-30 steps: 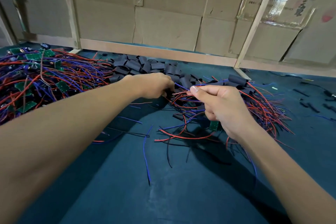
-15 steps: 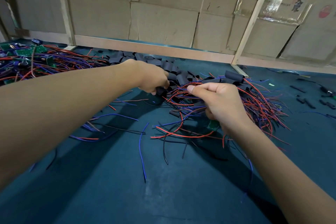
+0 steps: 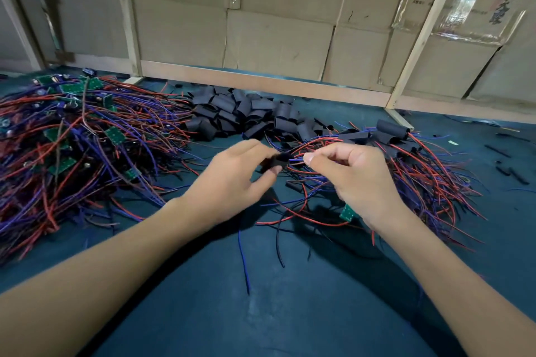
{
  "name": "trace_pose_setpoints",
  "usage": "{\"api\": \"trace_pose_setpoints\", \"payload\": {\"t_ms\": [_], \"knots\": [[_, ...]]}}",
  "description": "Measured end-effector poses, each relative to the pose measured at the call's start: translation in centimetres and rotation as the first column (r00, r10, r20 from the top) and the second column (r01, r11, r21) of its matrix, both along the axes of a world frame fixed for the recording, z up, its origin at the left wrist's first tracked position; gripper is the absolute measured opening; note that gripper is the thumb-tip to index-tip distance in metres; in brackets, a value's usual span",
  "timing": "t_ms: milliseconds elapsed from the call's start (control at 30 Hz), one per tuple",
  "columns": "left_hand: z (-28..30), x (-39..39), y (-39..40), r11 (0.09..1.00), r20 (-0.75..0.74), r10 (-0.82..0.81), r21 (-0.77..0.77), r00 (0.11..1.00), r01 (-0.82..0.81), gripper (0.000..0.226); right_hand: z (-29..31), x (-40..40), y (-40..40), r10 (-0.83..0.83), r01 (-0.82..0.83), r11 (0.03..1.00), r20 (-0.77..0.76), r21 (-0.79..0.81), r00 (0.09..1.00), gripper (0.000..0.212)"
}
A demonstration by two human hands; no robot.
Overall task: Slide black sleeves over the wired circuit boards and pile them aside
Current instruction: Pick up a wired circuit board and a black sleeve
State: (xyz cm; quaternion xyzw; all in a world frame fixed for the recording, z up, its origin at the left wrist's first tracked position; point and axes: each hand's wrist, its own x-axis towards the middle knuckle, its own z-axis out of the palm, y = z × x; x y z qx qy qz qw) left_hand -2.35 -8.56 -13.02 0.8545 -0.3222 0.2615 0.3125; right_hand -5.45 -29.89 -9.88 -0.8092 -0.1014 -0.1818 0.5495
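So in the middle of the frame the left hand is pinching a black sleeve between thumb and fingertips, holding it with one end facing right. The right hand is sitting just beside it, thumb and forefinger squeezed together on a bunch of red and blue wires right at the sleeve's mouth. A green board is poking out under the heel of that hand, so my guess is the wires are getting fed in first and the board gets pulled through after. It's a bit blurry there, so I can't tell if the wires are actually inside yet.

Layout seems to make sense for the job. Bare boards with wires are heaping up at the left of the frame, the loose sleeve pile is sitting top centre within easy reach of the left hand, and the done pile with sleeved ones on top is spreading out at the right. So stuff is flowing left to right, by the looks of it.

Room-wise, the dark green mat in the lower half of the frame is only carrying a few stray wire ends, so there's space for pulling a long lead towards the body. Up top, the wooden strip and cardboard wall are closing things off right behind the sleeve pile, so nothing's getting pushed further back. Probably the snag risk is loose wires from the right pile tangling with the ones being threaded, since they're touching.
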Motion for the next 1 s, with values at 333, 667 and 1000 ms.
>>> {"api": "trace_pose_setpoints", "payload": {"t_ms": [333, 667, 1000], "knots": [[0.4, -0.3, 0.4, 0.997, 0.189, -0.063, 0.045, 0.98, 0.056, 0.027, 0.1, -0.5, 0.5, 0.009, -0.006, 0.997, 0.035, -0.073, 0.999, 0.017], [1.3, -0.2, 1.1, 0.999, 0.284, -0.048, 0.03, 0.958, 0.042, 0.011, -0.1, -0.9, 0.9, -0.025, 0.024, 0.981, -0.001, -0.193, 1.0, 0.018], [1.7, 1.2, 3.9, 0.978, 0.206, 0.189, -0.129, 0.96, -0.165, 0.01, 1.4, -0.5, -0.7, 0.148, -0.126, 0.986, -0.23, 0.11, 0.962, 0.012]]}}
